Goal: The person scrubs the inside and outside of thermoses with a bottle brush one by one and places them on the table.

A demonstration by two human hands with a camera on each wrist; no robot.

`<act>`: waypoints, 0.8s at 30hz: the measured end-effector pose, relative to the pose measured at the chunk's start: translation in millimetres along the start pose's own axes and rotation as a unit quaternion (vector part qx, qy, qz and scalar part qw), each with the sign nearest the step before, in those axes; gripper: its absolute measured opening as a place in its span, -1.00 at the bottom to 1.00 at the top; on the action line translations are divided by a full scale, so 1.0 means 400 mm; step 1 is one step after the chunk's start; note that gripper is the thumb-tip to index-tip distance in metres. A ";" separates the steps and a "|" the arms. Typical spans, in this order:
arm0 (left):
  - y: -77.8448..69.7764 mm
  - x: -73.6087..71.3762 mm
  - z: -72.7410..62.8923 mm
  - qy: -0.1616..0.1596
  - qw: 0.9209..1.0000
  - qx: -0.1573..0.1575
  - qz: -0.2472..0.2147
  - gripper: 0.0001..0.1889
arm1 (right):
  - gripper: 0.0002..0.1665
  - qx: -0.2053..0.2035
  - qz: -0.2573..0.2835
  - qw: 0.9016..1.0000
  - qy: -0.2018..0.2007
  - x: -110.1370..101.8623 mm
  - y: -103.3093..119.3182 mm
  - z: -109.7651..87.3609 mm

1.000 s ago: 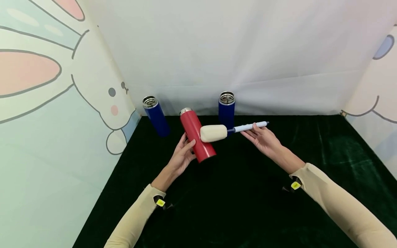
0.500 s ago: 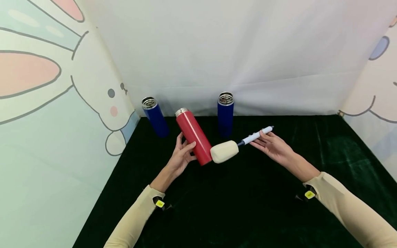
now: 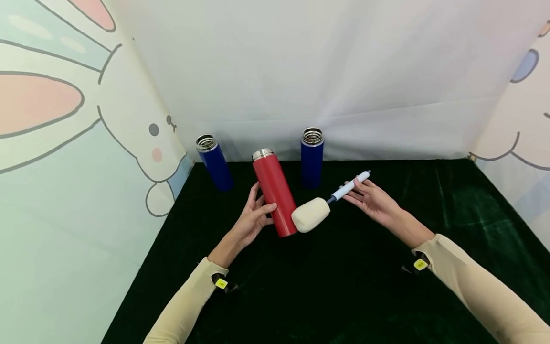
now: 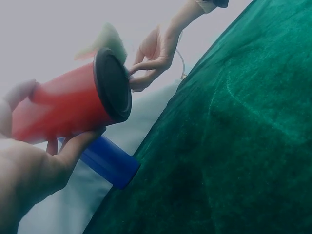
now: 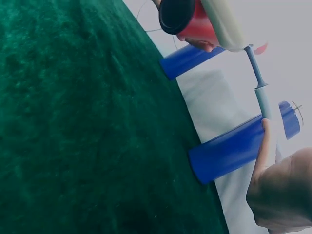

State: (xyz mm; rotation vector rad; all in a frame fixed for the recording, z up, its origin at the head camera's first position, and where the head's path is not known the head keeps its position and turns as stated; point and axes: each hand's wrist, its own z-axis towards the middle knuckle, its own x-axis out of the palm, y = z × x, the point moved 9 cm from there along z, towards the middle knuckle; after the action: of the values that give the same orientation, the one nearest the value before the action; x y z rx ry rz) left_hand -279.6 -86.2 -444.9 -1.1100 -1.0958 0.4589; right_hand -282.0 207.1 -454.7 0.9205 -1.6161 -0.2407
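Observation:
My left hand (image 3: pixel 251 217) grips a red thermos bottle (image 3: pixel 275 193) around its lower half, holding it tilted, the steel mouth up and leaning left. In the left wrist view its black base (image 4: pixel 113 85) faces the camera. My right hand (image 3: pixel 375 203) pinches the pale blue handle of a sponge bottle brush (image 3: pixel 311 215). The cream sponge head lies against or just in front of the bottle's lower right side; whether they touch I cannot tell. Part of the brush is hidden behind the red bottle in the left wrist view.
Two lidless blue bottles stand at the back of the dark green cloth (image 3: pixel 326 286): a left blue bottle (image 3: pixel 216 167) and a right blue bottle (image 3: pixel 311 165). A white curtain (image 3: pixel 365 71) hangs behind them. Rabbit-printed panels (image 3: pixel 124 119) flank the sides.
The sponge head has moved down and right from the bottle's middle to its lower side, the brush tilting more steeply. The red bottle swung left, then back right, and is now more upright.

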 end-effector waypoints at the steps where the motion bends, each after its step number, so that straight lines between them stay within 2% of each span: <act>1: 0.000 0.001 0.001 0.001 1.000 -0.001 -0.005 -0.09 | -0.60 -0.003 0.007 1.000 -0.004 0.004 0.004 0.005; 7: 0.013 -0.003 0.005 -0.009 0.999 -0.021 -0.031 -0.10 | -0.61 -0.017 0.061 0.997 -0.031 0.040 0.034 0.038; 13: 0.021 -0.002 0.000 -0.009 0.999 -0.035 -0.001 -0.10 | -0.70 -0.007 0.152 0.988 -0.033 0.087 0.063 0.068; 15: 0.022 -0.002 -0.001 -0.009 0.999 -0.039 0.014 -0.11 | -0.66 -0.004 0.175 0.984 -0.032 0.101 0.071 0.078; 20: 0.027 0.010 -0.004 0.013 0.998 -0.050 0.041 -0.13 | -0.30 -0.001 0.217 0.976 -0.027 0.129 0.087 0.097; 22: 0.026 0.018 -0.007 0.026 0.997 -0.051 0.043 -0.12 | -0.28 -0.001 0.233 0.972 -0.027 0.130 0.090 0.101; 24: 0.026 0.024 -0.009 0.037 0.997 -0.051 0.041 -0.10 | -0.40 -0.004 0.237 0.971 -0.021 0.129 0.090 0.104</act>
State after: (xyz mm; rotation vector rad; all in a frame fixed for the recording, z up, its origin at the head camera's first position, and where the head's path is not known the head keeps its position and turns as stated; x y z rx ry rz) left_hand -270.2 -76.4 -449.5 -1.2548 -1.0212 0.4275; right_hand -334.3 182.9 -406.0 0.5009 -1.8206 0.0672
